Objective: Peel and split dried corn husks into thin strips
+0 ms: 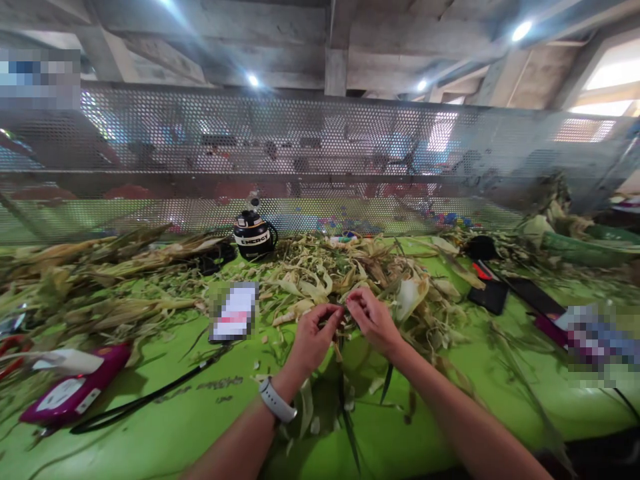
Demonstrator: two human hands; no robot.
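My left hand [314, 337], with a white watch [277, 400] on its wrist, is closed in a pinch. My right hand [374, 321] is pinched too, its fingertips close to those of the left. Both seem to grip thin leaf strips [349, 430], whose dark green ends hang down over the green tabletop; the exact hold between the fingers is too small to see. Just beyond my hands lies a loose heap of dry corn husks [320, 283]. A broad pale husk [413, 297] stands beside my right hand.
Bundled husks [135, 263] spread along the left side. A black canister [254, 237] marked ENERGY stands before a perforated metal screen [320, 143]. A phone [235, 312], a purple device [77, 388], a black wallet-like item [489, 295] and a green basin [590, 247] surround the work area.
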